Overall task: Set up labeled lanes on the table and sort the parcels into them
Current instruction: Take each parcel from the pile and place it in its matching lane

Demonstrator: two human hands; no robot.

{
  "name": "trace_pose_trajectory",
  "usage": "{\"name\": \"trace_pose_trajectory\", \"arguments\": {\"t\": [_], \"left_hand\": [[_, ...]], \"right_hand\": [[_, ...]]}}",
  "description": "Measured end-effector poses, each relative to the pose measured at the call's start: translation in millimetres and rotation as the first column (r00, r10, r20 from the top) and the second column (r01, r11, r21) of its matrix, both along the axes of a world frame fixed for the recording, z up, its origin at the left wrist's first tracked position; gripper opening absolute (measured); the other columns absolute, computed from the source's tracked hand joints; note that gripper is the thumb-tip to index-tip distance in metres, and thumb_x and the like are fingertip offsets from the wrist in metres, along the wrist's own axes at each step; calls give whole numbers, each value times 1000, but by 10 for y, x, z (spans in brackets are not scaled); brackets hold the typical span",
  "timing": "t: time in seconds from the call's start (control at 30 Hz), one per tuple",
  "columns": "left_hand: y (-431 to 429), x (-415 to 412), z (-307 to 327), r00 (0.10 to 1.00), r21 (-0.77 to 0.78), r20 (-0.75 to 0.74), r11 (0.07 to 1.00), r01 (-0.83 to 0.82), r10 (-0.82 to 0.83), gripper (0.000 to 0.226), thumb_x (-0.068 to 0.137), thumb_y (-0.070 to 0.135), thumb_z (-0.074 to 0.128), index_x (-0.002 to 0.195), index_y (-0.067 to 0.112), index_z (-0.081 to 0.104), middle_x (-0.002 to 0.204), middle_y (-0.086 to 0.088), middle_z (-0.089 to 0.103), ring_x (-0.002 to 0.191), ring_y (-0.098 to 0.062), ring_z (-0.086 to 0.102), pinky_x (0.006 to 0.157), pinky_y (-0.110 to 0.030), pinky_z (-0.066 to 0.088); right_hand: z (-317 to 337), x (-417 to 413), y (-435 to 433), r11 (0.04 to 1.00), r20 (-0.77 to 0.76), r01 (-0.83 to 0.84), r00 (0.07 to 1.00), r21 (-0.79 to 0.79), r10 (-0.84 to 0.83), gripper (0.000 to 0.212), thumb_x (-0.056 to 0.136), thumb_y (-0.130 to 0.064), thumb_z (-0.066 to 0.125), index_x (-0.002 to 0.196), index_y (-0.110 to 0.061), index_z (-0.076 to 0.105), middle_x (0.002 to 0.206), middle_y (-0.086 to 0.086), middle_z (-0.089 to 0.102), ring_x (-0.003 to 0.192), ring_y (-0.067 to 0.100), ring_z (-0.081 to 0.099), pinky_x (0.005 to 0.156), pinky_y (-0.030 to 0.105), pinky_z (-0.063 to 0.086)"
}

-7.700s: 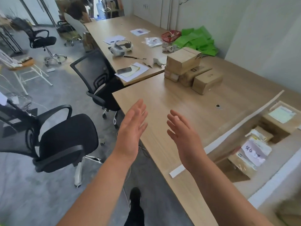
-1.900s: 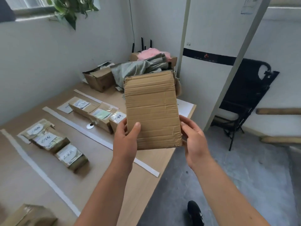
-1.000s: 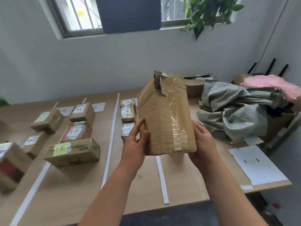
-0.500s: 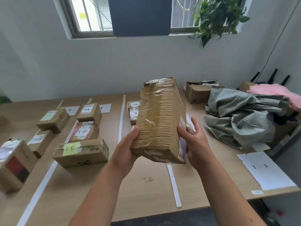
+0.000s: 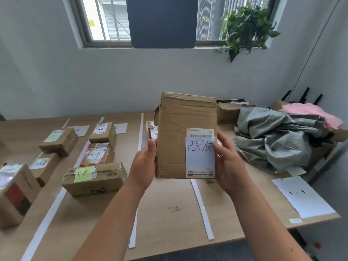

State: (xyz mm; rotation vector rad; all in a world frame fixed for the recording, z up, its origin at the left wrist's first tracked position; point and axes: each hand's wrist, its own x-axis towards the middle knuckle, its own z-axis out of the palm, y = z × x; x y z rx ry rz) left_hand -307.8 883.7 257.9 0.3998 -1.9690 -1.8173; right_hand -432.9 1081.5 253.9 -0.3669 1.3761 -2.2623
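I hold a worn cardboard parcel (image 5: 175, 136) upright above the wooden table (image 5: 165, 208). A white handwritten label (image 5: 200, 156) on its lower right faces me. My left hand (image 5: 144, 163) grips its left edge, and my right hand (image 5: 228, 162) grips its right edge, thumb on the label. White tape strips (image 5: 201, 206) divide the table into lanes. Several labeled parcels lie in the left lanes, among them one with a yellow-green note (image 5: 94, 178). More small parcels (image 5: 153, 131) show partly behind the held one.
A grey cloth heap (image 5: 273, 140) with pink fabric (image 5: 312, 113) and an open carton (image 5: 227, 112) fill the table's back right. A white sheet marked 1 - 5 (image 5: 303, 196) lies at the right front edge. A large box (image 5: 15, 193) stands at far left.
I have turned from the other desk to this lane table carrying the parcel. Over the last second I rotated it in both hands, so its labeled face now points at me.
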Motion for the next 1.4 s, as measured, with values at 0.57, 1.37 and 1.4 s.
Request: {"name": "trace_pose_trajectory", "arguments": {"t": [0.57,1.37,1.4], "left_hand": [[-110,227,-431,986,190,151,976,-103,75,29,112,44,48,135,38,64,123,19,75,116,-1,69,96,-25,57],[-328,515,-1053,922,272,386,954,-129,15,28,108,44,57,130,30,68,113,11,81,105,-13,77,86,-35,62],[-334,532,-1056,921,273,390,953,-130,14,27,109,44,57,130,31,67,113,11,80,105,-13,77,82,-33,62]], "right_hand": [[-468,365,-187,978,85,-9,996,208,-9,39,104,-17,60,141,-30,63,130,3,76,118,30,74,89,56,59],[-964,748,-411,949,244,-35,969,313,-44,37,105,-10,60,140,-20,66,125,3,79,97,13,79,67,29,61],[-973,759,-421,947,246,-40,968,319,-42,37,105,-10,60,141,-20,66,125,2,79,96,12,79,65,28,60]]}}
